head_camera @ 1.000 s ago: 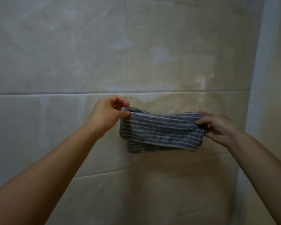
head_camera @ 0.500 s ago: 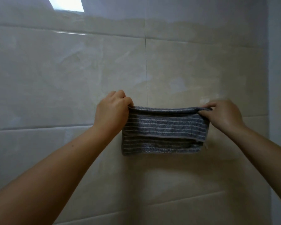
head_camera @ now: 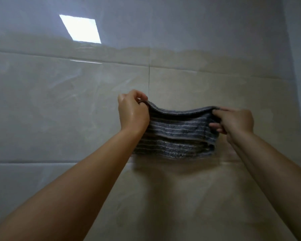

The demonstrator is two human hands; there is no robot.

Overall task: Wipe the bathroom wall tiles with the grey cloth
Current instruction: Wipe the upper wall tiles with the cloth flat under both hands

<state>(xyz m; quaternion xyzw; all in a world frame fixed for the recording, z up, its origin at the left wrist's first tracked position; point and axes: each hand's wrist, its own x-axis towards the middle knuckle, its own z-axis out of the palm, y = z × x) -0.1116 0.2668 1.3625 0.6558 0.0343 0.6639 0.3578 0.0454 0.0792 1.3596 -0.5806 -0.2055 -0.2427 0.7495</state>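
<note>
Two hands at frame centre, left hand (head_camera: 132,113) and right hand (head_camera: 233,121) each pinching an upper corner of the folded grey cloth (head_camera: 175,134), beige wall tiles (head_camera: 59,105) behind

Left hand (head_camera: 133,113) and right hand (head_camera: 236,121) are held raised, apart; each is pinched onto one end of grey cloth (head_camera: 177,129).

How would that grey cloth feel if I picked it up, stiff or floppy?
Probably floppy: the grey cloth sags between the left hand and right hand. Likely light, since pinches at its ends hold it. Its ribbed weave should resist slipping.
</note>
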